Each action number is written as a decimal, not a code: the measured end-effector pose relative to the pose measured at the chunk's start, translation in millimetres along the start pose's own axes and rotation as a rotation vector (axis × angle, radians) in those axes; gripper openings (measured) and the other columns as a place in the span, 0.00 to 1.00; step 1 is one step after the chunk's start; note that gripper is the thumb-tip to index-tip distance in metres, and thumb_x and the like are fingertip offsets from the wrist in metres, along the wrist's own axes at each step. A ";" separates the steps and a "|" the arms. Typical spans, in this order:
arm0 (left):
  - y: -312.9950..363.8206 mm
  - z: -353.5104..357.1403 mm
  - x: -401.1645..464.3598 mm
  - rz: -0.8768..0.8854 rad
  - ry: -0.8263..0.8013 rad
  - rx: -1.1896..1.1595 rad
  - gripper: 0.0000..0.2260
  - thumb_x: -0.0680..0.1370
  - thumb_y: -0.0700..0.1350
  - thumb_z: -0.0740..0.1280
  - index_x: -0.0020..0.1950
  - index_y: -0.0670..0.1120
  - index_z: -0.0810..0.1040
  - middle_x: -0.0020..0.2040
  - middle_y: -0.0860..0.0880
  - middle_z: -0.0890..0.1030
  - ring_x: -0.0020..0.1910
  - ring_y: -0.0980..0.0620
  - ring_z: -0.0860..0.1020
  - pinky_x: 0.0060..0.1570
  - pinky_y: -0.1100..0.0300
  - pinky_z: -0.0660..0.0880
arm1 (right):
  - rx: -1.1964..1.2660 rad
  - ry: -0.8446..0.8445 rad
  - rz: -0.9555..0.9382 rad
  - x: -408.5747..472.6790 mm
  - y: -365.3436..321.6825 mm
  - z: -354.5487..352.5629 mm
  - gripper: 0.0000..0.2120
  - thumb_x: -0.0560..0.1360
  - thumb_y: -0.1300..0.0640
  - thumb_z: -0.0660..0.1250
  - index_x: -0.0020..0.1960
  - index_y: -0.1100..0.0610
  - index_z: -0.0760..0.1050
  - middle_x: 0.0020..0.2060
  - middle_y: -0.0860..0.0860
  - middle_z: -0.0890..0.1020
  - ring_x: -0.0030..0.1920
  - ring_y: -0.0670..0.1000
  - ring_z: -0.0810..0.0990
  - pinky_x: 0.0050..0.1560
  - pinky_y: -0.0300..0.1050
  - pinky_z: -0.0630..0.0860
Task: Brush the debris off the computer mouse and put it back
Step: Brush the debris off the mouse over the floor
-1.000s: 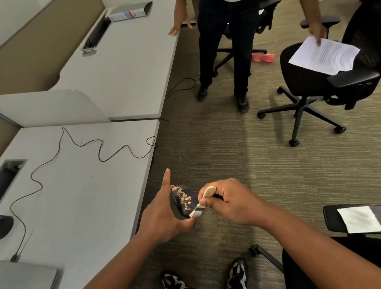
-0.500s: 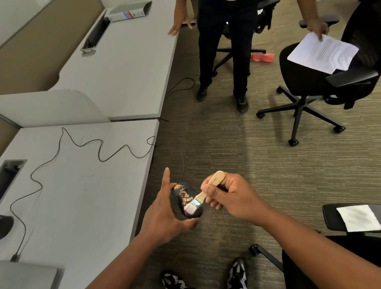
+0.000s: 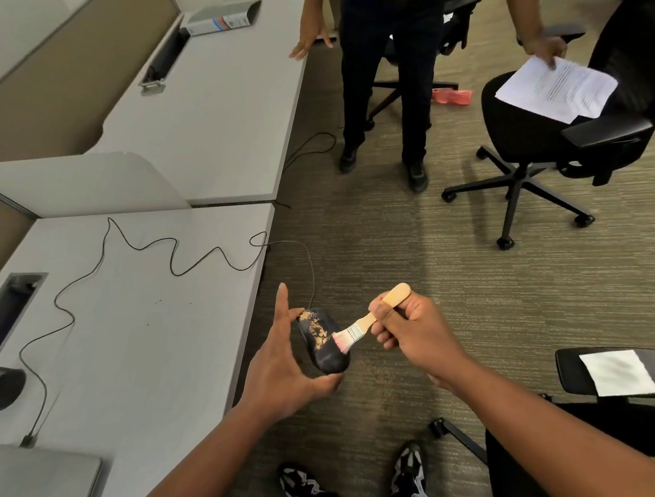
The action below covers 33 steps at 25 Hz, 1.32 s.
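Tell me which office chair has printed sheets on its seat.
The far office chair with its wheeled base in view. The near chair at the right edge carries only a blank white sheet on its armrest.

Grey-brown, finely striped carpet (image 3: 454, 258) covers the office floor. Left of the hands stands a pale grey laminate desk (image 3: 147, 332), with a second matching desk (image 3: 219, 114) beyond it, a low rounded grey divider panel (image 3: 80, 185) between them. Tan fabric partition walls (image 3: 57, 82) run behind both desks. Beyond the hands and to their right stands a black five-wheeled swivel office chair (image 3: 542, 136). Another black office chair's armrest (image 3: 582, 370) sits just to the right. Lighting is even and soft.
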<state>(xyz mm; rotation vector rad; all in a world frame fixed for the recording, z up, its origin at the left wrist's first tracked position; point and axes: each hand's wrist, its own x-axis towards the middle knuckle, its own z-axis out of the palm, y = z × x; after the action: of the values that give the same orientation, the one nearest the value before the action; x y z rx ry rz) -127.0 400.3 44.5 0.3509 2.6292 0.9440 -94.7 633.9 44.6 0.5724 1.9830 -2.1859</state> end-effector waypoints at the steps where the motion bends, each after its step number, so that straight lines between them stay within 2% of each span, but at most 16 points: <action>1: -0.9 0.3 -0.6 0.006 -0.007 -0.002 0.70 0.59 0.62 0.85 0.80 0.69 0.30 0.74 0.60 0.70 0.67 0.54 0.77 0.66 0.44 0.79 | -0.030 0.021 -0.008 0.6 0.8 -1.6 0.05 0.82 0.56 0.68 0.51 0.57 0.81 0.36 0.53 0.84 0.36 0.49 0.80 0.39 0.43 0.79; 5: -2.4 0.9 0.2 -0.001 -0.030 -0.023 0.71 0.60 0.60 0.86 0.79 0.71 0.31 0.76 0.59 0.69 0.69 0.51 0.77 0.67 0.42 0.78 | -0.211 0.104 -0.080 1.0 7.2 -9.6 0.04 0.81 0.51 0.69 0.50 0.51 0.82 0.37 0.51 0.86 0.36 0.47 0.82 0.42 0.48 0.82; 7: -2.0 1.4 0.9 -0.007 -0.039 -0.018 0.71 0.59 0.60 0.86 0.78 0.72 0.30 0.79 0.56 0.68 0.71 0.48 0.77 0.67 0.41 0.78 | -0.131 0.098 -0.104 -1.3 5.8 -9.0 0.03 0.81 0.53 0.70 0.50 0.51 0.82 0.37 0.51 0.85 0.36 0.48 0.81 0.40 0.47 0.82; 9: -0.9 2.1 1.3 -0.016 -0.060 -0.004 0.71 0.60 0.58 0.86 0.77 0.72 0.28 0.80 0.55 0.66 0.71 0.47 0.77 0.68 0.40 0.77 | 0.011 0.036 -0.118 -5.1 0.9 -5.4 0.02 0.80 0.58 0.71 0.50 0.55 0.83 0.36 0.51 0.83 0.36 0.49 0.80 0.38 0.44 0.79; 11: -1.2 3.3 1.4 -0.012 -0.089 0.000 0.72 0.61 0.56 0.87 0.76 0.72 0.26 0.79 0.59 0.65 0.68 0.50 0.79 0.65 0.42 0.79 | 0.040 -0.046 -0.148 -7.8 -1.5 -2.1 0.02 0.79 0.62 0.71 0.49 0.59 0.83 0.35 0.50 0.82 0.36 0.50 0.78 0.37 0.43 0.77; 14: -2.6 4.2 1.2 0.013 -0.116 0.005 0.73 0.62 0.54 0.86 0.75 0.72 0.24 0.73 0.67 0.63 0.65 0.54 0.80 0.63 0.45 0.80 | -0.045 -0.144 -0.191 -9.4 -1.2 -1.7 0.04 0.77 0.67 0.70 0.47 0.61 0.83 0.31 0.47 0.77 0.32 0.48 0.72 0.34 0.45 0.72; 18: -3.6 5.2 0.3 0.044 -0.125 0.032 0.73 0.63 0.54 0.86 0.75 0.70 0.22 0.77 0.63 0.63 0.67 0.55 0.79 0.62 0.49 0.80 | -0.180 -0.246 -0.214 -12.7 -8.2 -7.1 0.08 0.74 0.71 0.66 0.44 0.62 0.81 0.28 0.45 0.73 0.28 0.42 0.67 0.30 0.37 0.64; 20: -4.5 5.8 -0.6 0.051 -0.128 0.030 0.73 0.63 0.53 0.86 0.76 0.69 0.23 0.75 0.66 0.62 0.68 0.56 0.78 0.62 0.49 0.80 | -0.249 -0.308 -0.214 -12.8 -11.1 -6.9 0.08 0.73 0.69 0.66 0.44 0.60 0.81 0.28 0.43 0.74 0.28 0.40 0.67 0.30 0.36 0.64; 22: -5.5 6.5 -1.6 0.055 -0.133 0.024 0.73 0.63 0.53 0.86 0.76 0.69 0.23 0.75 0.67 0.62 0.68 0.55 0.78 0.62 0.49 0.81 | -0.272 -0.330 -0.224 -12.9 -11.9 -5.3 0.08 0.72 0.65 0.66 0.44 0.56 0.82 0.29 0.43 0.75 0.29 0.41 0.68 0.31 0.38 0.65; 24: -6.5 6.9 -2.7 0.047 -0.137 0.022 0.73 0.63 0.52 0.86 0.76 0.70 0.23 0.74 0.68 0.62 0.67 0.55 0.79 0.62 0.49 0.80 | -0.257 -0.315 -0.230 -13.3 -9.4 -3.0 0.09 0.73 0.63 0.66 0.45 0.52 0.82 0.31 0.46 0.76 0.31 0.46 0.69 0.32 0.44 0.66; 26: -7.3 7.7 -3.1 0.042 -0.142 0.028 0.73 0.63 0.52 0.86 0.75 0.70 0.22 0.72 0.68 0.61 0.64 0.56 0.80 0.60 0.51 0.80 | -0.207 -0.283 -0.224 -14.6 -6.1 0.7 0.09 0.76 0.62 0.68 0.49 0.49 0.83 0.33 0.49 0.80 0.33 0.49 0.72 0.33 0.45 0.69; 29: -8.4 9.2 -3.8 0.044 -0.150 0.043 0.73 0.63 0.54 0.86 0.75 0.69 0.21 0.71 0.68 0.62 0.59 0.60 0.80 0.56 0.58 0.77 | -0.173 -0.291 -0.192 -16.8 -0.1 6.2 0.07 0.77 0.52 0.70 0.54 0.46 0.83 0.42 0.60 0.85 0.38 0.53 0.78 0.39 0.50 0.75; 31: -9.1 9.5 -4.9 0.032 -0.138 0.034 0.73 0.63 0.55 0.86 0.75 0.68 0.21 0.69 0.70 0.62 0.58 0.60 0.79 0.56 0.59 0.76 | -0.238 -0.289 -0.183 -18.2 2.0 7.5 0.07 0.78 0.51 0.70 0.55 0.46 0.83 0.43 0.58 0.87 0.39 0.51 0.80 0.42 0.54 0.78; 33: -9.4 10.0 -5.8 0.022 -0.123 0.028 0.73 0.63 0.57 0.86 0.76 0.67 0.21 0.65 0.76 0.63 0.56 0.62 0.79 0.54 0.61 0.75 | -0.270 -0.279 -0.166 -19.5 1.9 7.4 0.06 0.80 0.54 0.70 0.55 0.48 0.83 0.42 0.53 0.88 0.39 0.49 0.82 0.45 0.57 0.81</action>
<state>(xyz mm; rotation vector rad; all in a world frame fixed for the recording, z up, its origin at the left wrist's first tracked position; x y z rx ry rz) -118.9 397.0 32.4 0.4313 2.5338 0.8652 -77.5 623.4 50.4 0.0640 2.1791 -1.9055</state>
